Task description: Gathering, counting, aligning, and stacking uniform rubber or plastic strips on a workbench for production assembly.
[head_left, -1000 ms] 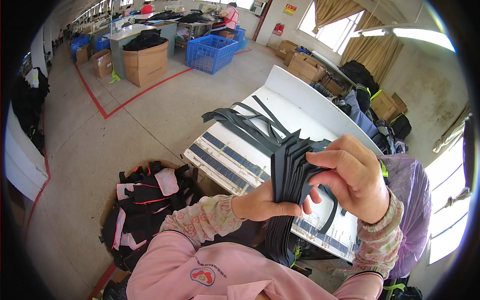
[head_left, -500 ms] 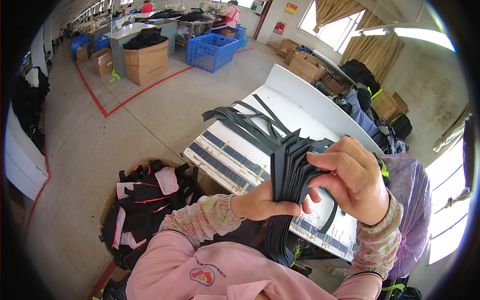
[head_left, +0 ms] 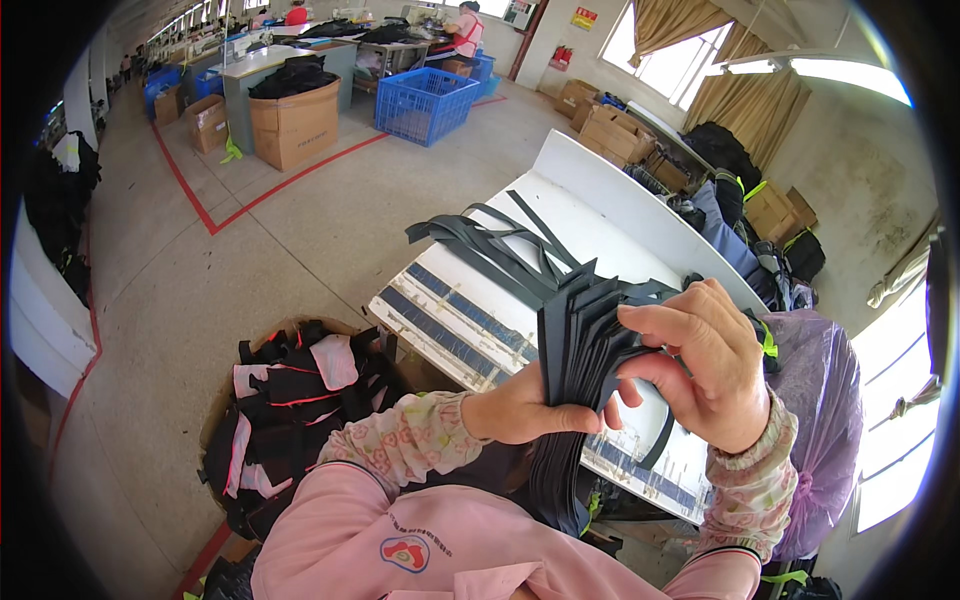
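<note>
A thick bundle of flat black strips [head_left: 575,360] is held upright over the near part of a white table [head_left: 500,330]. My left hand [head_left: 530,405] is closed round the bundle's middle, its thumb across the front; the lower ends hang down below it. At the upper right of the bundle, my right hand [head_left: 700,360] pinches the edge of a strip between thumb and forefinger. The top ends are fanned apart in layers. More loose black straps [head_left: 490,245] lie across the table behind the bundle, some curled past its left edge.
Below the table's left side stands a carton of black and pink pieces [head_left: 310,400]. A purple plastic bag [head_left: 815,420] is close by my right forearm. Farther off are a blue crate [head_left: 425,105], a cardboard box [head_left: 295,125] and a person in pink [head_left: 466,30] at a workbench.
My right hand has shifted slightly left and down, its fingers still at the strip edges. The bundle's top has moved slightly left. My left hand keeps its grip.
</note>
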`<action>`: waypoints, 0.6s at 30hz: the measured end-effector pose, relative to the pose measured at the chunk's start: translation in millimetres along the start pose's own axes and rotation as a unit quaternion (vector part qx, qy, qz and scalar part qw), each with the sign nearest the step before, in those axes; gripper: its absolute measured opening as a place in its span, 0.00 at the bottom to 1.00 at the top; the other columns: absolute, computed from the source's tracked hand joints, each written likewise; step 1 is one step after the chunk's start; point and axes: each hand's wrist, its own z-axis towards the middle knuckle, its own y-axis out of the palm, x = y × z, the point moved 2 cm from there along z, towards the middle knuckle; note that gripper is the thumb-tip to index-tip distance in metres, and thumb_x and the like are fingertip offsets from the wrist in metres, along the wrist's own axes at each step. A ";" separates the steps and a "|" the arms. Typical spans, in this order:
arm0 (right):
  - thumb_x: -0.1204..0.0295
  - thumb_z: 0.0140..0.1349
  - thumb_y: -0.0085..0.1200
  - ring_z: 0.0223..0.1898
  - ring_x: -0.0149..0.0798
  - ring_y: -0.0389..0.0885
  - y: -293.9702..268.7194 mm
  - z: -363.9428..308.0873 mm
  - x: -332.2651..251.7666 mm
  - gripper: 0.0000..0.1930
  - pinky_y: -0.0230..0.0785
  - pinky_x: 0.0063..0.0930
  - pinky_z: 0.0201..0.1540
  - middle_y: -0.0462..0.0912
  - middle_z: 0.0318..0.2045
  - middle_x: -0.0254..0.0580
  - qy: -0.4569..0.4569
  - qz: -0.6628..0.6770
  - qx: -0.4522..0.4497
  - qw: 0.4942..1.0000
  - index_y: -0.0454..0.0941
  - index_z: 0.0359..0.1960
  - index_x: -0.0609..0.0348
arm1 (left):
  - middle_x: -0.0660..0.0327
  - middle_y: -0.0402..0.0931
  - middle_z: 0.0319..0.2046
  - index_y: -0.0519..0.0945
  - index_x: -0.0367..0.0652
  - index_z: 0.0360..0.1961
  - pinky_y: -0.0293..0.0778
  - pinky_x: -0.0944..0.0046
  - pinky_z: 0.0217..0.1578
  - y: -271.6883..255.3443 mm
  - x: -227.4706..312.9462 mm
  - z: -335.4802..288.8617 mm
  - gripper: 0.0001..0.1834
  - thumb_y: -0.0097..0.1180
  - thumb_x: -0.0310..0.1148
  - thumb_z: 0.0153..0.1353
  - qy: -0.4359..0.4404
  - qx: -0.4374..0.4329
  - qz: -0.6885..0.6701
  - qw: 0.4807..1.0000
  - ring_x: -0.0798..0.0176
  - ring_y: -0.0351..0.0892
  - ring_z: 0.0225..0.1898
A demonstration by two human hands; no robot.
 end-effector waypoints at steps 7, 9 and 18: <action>0.70 0.49 0.69 0.31 0.44 0.76 -0.4 1.6 1.7 0.19 0.66 0.35 0.37 0.76 0.30 0.39 0.027 0.014 -0.015 0.999 0.81 0.44 0.62 | 0.57 0.77 0.52 0.70 0.38 0.62 0.77 0.64 0.48 -1.1 -0.7 -0.1 0.26 0.63 0.33 0.66 0.002 0.003 0.009 1.000 0.66 0.80 0.46; 0.69 0.49 0.69 0.31 0.43 0.76 0.6 2.2 2.1 0.19 0.66 0.35 0.38 0.76 0.29 0.39 0.022 0.028 -0.029 0.999 0.81 0.44 0.62 | 0.57 0.77 0.52 0.70 0.38 0.62 0.77 0.64 0.48 -0.9 -0.2 -1.1 0.26 0.63 0.34 0.66 0.000 0.000 0.011 1.000 0.66 0.80 0.46; 0.68 0.49 0.69 0.32 0.44 0.76 1.7 3.1 1.4 0.21 0.67 0.36 0.37 0.75 0.30 0.39 0.000 0.025 -0.044 0.999 0.81 0.45 0.62 | 0.58 0.77 0.52 0.71 0.40 0.61 0.77 0.64 0.47 -1.3 2.5 -0.8 0.26 0.63 0.36 0.67 -0.002 -0.021 0.028 0.999 0.67 0.80 0.45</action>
